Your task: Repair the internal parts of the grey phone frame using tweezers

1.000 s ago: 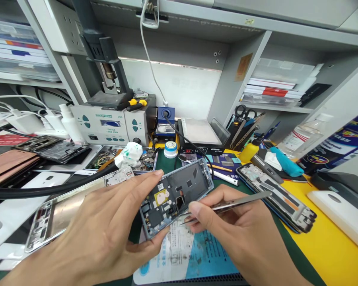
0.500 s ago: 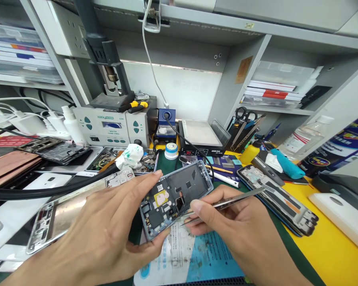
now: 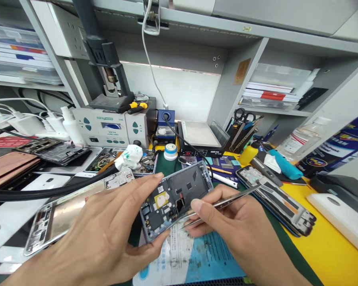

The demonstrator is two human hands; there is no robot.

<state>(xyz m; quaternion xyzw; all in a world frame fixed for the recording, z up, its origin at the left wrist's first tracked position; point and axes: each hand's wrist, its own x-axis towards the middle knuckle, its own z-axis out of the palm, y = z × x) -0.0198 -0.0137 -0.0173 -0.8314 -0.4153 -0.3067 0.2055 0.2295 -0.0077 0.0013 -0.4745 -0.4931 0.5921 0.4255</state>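
My left hand (image 3: 113, 222) is closed round the left end of a phone frame (image 3: 193, 178), thumb below and fingers along the top edge. The frame is tilted, its dark inside facing me, with a yellow square patch and a dark flex piece near the lower edge. In my right hand (image 3: 229, 222) a pair of metal tweezers (image 3: 226, 201) is pinched. Their tips lie at the frame's lower edge; whether they grip anything there I cannot tell. Under both hands lies a worn blue and white mat (image 3: 209, 258).
A silver phone frame (image 3: 68, 214) lies at left, crossed by a black hose (image 3: 47, 194). At right rests another opened phone (image 3: 280, 202). Behind stand a soldering station (image 3: 107, 127), a hot plate (image 3: 199, 135), a small round jar (image 3: 170, 151) and a tool holder (image 3: 241, 131).
Both hands, the phone frame and the tweezers hold almost the same pose. The view has shifted very slightly.
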